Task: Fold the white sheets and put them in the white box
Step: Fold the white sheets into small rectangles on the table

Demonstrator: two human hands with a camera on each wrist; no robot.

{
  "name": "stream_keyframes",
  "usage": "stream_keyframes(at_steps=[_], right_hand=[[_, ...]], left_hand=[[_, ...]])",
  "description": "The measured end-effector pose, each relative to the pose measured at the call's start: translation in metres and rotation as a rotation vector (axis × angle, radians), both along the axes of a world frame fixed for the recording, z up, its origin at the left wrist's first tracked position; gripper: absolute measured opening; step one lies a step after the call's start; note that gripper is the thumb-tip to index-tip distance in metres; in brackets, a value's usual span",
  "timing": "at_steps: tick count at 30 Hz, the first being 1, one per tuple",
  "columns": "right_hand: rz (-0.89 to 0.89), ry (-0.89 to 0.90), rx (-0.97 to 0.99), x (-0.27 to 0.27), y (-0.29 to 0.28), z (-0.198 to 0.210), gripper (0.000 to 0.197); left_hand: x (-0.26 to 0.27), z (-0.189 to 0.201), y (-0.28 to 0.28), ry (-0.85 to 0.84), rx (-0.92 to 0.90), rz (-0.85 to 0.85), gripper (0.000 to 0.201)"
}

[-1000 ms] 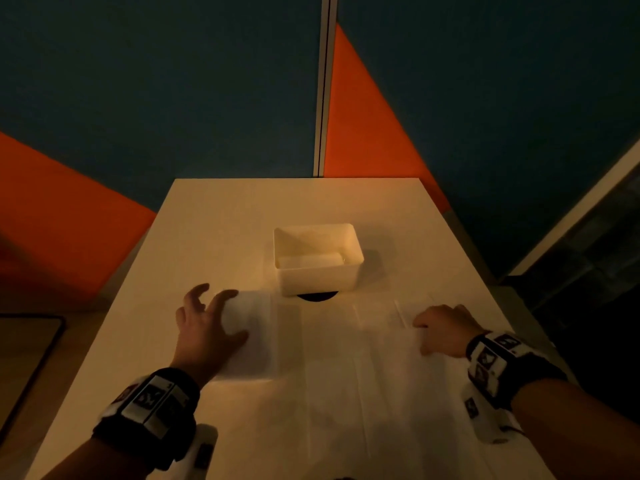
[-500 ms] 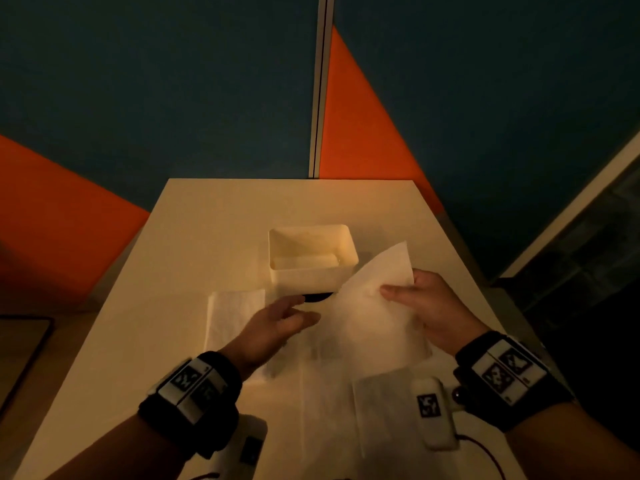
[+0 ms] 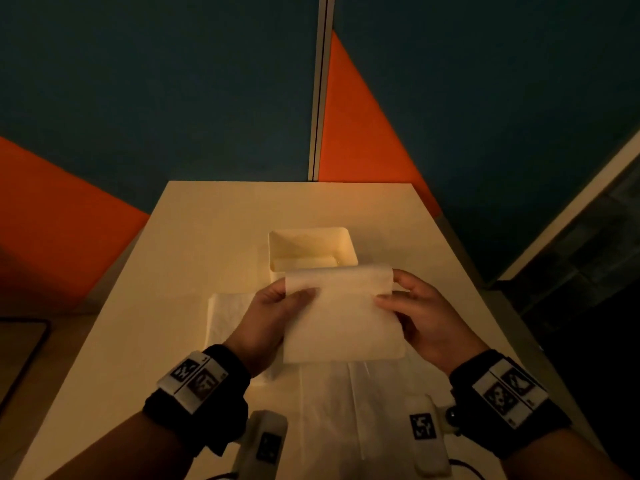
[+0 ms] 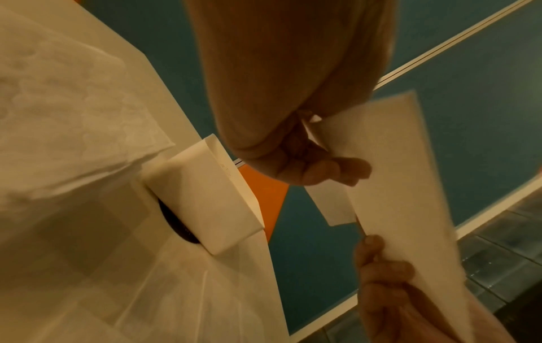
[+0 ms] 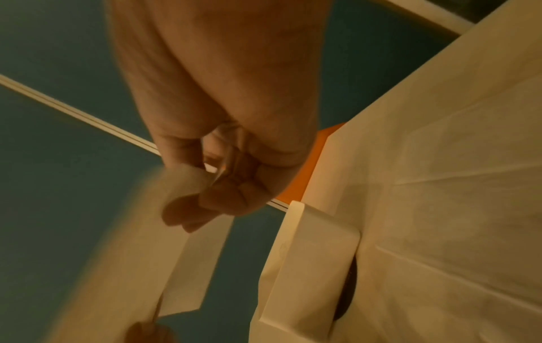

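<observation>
White sheet (image 3: 341,315), lifted at 6 o'clock of the white box (image 3: 311,252), is pinched by left hand (image 3: 268,322) and right hand (image 3: 424,318) mid-fold, while more sheets (image 3: 227,315) lie unfolded on the table (image 3: 214,216).

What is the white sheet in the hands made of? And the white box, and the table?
The sheet looks like thin tissue paper: it bends softly, keeps a crease and has a matte, faintly textured face. The box seems to be smooth plastic, with stiff thin walls and rounded corners. The table has a plain, smooth, pale top, perhaps laminate; that stays a guess.
</observation>
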State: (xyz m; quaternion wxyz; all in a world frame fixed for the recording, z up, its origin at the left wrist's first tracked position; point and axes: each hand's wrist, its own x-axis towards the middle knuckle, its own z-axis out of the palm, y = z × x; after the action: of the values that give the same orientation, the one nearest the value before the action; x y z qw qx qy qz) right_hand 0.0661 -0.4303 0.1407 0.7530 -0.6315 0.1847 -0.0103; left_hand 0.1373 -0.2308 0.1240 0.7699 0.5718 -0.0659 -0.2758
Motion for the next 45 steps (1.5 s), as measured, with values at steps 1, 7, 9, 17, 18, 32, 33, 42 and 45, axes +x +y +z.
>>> stream_keyframes(at_steps=[1,7,9,17,18,32,33,42,45], right_hand=[[-0.012,-0.011,0.010,-0.001,-0.001,0.000,0.032],[-0.066,-0.050,0.066,-0.004,-0.006,-0.003,0.024],[-0.060,-0.056,0.055,-0.003,-0.007,-0.002,0.021],[0.076,0.008,-0.108,-0.002,-0.010,0.007,0.049],[0.110,0.019,-0.130,0.000,-0.009,0.009,0.050],[0.214,0.057,-0.287,0.007,0.005,-0.011,0.020],[0.184,0.083,-0.396,0.005,0.000,-0.022,0.020],[0.489,0.266,-0.991,-0.041,-0.040,-0.122,0.033],[0.504,0.265,-1.038,-0.050,-0.045,-0.137,0.042]], left_hand=[[0.000,0.000,0.001,-0.004,-0.003,0.007,0.019],[0.005,-0.001,0.005,-0.008,-0.001,-0.019,0.023],[0.007,0.000,0.007,-0.019,-0.005,-0.037,0.023],[0.013,0.015,0.021,-0.011,-0.007,-0.268,0.032],[0.013,0.015,0.021,-0.045,0.022,-0.308,0.030],[0.015,0.001,0.024,-0.084,0.249,-0.272,0.018],[0.017,-0.001,0.029,-0.054,0.267,-0.189,0.022],[0.034,-0.035,0.086,-0.013,0.464,0.176,0.028],[0.037,-0.047,0.093,-0.047,0.616,0.186,0.031]])
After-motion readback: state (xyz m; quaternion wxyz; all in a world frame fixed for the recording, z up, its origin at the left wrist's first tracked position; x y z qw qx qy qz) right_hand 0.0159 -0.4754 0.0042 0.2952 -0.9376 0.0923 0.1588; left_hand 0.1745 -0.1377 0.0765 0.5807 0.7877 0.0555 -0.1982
